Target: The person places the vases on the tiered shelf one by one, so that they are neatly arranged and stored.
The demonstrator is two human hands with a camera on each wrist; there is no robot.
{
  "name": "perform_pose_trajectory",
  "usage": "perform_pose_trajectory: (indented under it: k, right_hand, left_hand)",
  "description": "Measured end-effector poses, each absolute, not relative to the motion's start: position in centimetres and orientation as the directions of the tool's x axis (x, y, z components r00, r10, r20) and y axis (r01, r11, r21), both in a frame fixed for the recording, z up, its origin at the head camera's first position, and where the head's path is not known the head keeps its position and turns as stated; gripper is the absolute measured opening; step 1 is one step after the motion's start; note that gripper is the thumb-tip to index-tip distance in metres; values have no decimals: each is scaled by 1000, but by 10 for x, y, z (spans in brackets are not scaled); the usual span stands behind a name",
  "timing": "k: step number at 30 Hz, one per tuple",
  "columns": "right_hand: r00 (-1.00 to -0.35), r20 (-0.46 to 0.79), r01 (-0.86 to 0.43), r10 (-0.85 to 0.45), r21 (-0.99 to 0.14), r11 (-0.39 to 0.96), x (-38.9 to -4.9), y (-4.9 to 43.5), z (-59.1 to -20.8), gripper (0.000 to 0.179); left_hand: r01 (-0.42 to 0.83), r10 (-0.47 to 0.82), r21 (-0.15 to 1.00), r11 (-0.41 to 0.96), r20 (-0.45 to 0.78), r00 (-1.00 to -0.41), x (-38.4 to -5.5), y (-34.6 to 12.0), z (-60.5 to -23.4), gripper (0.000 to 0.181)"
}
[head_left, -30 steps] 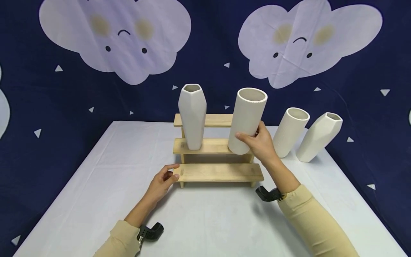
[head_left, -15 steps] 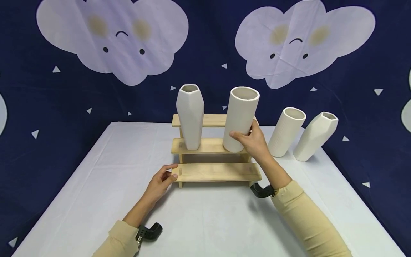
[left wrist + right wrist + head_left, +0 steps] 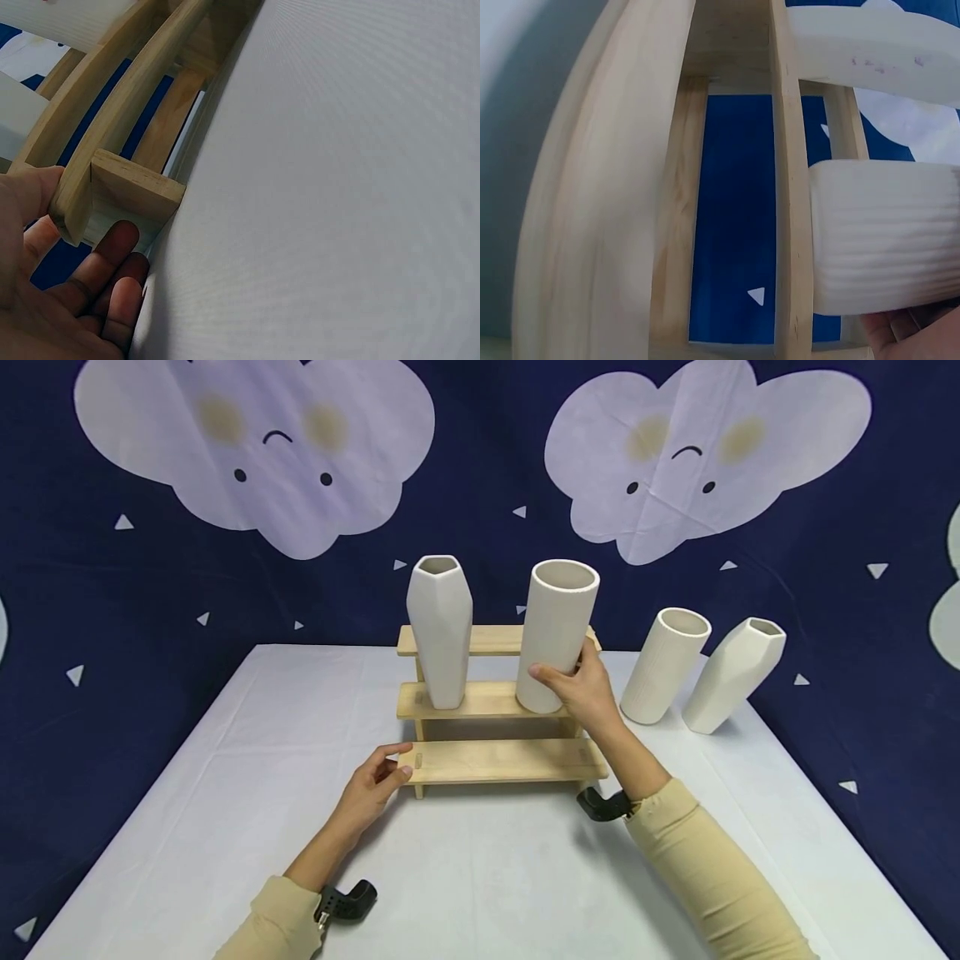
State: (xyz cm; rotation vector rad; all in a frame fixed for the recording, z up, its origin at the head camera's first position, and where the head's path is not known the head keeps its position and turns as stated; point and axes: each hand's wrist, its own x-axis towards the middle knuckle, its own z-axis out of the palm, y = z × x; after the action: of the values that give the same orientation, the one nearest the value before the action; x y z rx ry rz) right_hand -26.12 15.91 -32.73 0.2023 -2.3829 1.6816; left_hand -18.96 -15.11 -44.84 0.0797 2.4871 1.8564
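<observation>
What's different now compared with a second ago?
The right hand has brought the tall round vase a little to the left and back, so its base now appears to sit on the middle shelf. Nothing was let go or newly grasped. The left hand still holds the bottom shelf; the angular vase, shorter round vase and leaning vase stayed put.

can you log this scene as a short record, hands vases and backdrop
left hand: holds the lowest shelf of the wooden stand by its left end
right hand: grips a cylindrical vase at the right part of the middle shelf
middle shelf, left part: faceted vase
table, right of stand: another cylindrical vase, another faceted vase
backdrop: dark blue with clouds and triangles
</observation>
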Motion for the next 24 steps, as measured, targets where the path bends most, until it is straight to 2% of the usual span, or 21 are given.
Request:
perform_pose_trajectory:
  k: [14,24]
  right_hand:
    - [-968,250,-223,34,-910,350,-259,155,-330,86]
    - [-979,202,-176,28,-904,389,-259,158,-330,91]
  left_hand:
    - [8,70,961,276,-12,-998,-190,-152,-449,39]
    - [12,75,962,271,-8,-997,-189,-152,-448,40]
